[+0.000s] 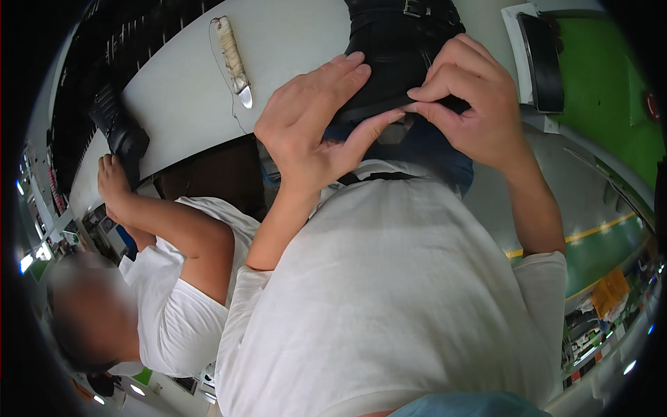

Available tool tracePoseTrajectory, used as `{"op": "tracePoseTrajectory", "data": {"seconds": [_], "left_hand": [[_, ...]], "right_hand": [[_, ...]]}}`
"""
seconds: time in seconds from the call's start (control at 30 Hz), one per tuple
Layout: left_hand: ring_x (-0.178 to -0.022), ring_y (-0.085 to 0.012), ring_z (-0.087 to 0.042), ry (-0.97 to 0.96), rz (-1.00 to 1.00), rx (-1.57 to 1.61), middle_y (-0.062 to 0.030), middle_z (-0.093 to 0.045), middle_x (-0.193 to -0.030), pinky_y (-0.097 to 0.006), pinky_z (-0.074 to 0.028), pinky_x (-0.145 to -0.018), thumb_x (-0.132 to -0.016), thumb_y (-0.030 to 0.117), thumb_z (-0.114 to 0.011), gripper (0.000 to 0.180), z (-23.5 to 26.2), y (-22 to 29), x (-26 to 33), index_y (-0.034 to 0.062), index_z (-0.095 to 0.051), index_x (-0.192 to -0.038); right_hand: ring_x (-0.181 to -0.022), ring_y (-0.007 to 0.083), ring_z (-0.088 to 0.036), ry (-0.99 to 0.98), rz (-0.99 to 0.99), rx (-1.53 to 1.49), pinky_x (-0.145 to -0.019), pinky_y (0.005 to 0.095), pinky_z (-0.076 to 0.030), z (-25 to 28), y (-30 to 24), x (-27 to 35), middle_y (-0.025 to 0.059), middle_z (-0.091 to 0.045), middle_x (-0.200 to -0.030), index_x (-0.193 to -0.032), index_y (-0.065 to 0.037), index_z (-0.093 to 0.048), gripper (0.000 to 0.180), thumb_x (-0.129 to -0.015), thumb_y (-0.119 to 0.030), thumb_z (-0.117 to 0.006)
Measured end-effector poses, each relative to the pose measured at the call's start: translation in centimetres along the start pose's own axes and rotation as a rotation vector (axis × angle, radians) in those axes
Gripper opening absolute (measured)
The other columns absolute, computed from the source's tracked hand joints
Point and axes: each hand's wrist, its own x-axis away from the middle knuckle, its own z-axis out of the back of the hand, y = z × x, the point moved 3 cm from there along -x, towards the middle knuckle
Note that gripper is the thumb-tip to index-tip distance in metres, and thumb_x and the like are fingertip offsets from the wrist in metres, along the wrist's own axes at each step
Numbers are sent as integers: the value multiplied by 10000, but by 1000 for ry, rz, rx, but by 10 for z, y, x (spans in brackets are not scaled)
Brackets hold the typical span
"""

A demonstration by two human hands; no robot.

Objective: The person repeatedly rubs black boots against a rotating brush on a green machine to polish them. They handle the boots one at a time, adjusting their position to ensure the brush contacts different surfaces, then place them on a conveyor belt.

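Observation:
A black boot [389, 52] with a buckled strap [412, 7] lies at the table's near edge, in front of my body. My left hand [316, 115] holds its left side, the fingers long across the black upper and the thumb stretched along the lower edge. At that same edge my right hand [479, 104] pinches with thumb and index finger, the other fingers curled. The two thumb tips almost meet there. Whatever lies in the right pinch is too small to make out. A short blade with a cloth-wrapped handle [233, 55] rests left of the boot.
The pale table [184, 76] curves away leftward. A dark thread runs beside the blade. On my left, another person's hand [112, 182] touches a second black boot [118, 125]. A black-padded piece [542, 62] stands right of my boot, near a green surface [601, 76].

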Motion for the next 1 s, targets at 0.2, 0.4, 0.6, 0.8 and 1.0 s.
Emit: {"op": "tracePoseTrajectory", "data": {"seconds": [0.2,0.4,0.6,0.8,1.0], "left_hand": [[-1054,-308,-847,-28,42,10,-179,-871,-1144,-349,-640,-899,-668,195,-1064,510,3,4,-6,-33,-858,-1076],[-1023,-320,-850,-40,50,31,-211,-863,-1120,-345,-652,-877,-646,206,-1077,533,2,3,-6,-67,-835,-1034],[-973,-314,-854,-17,46,-3,-227,-855,-1076,-341,-682,-816,-650,257,-1103,535,-3,0,-6,-47,-770,-937],[-981,-302,-859,47,10,-17,-209,-859,-1052,-347,-687,-814,-629,296,-1124,570,-7,-4,-7,-32,-756,-918],[-954,-259,-859,213,-63,29,-124,-873,-1006,-306,-647,-769,-611,366,-1119,570,-4,-9,1,58,-692,-829]], "right_hand": [[-1024,279,-710,-27,-84,28,-855,396,-585,16,3,-11,67,-729,-1123,-1029,-86,-775,543,-586,-163,-1079],[-1178,330,-757,59,158,43,-1022,466,-615,24,32,-6,80,-803,-1164,-1075,-74,-762,671,-561,-323,-1115],[-1174,327,-771,103,166,11,-1065,504,-621,16,48,2,111,-824,-1194,-1098,-59,-775,732,-545,-376,-1134],[-1299,344,-720,139,130,16,-1152,510,-578,12,53,13,143,-790,-1298,-1264,-35,-740,905,-529,-380,-1141],[-1592,297,-486,442,-410,-833,-1301,448,-425,2,58,20,175,-553,-1655,-1706,4,-391,1134,-829,-338,-1023]]}}
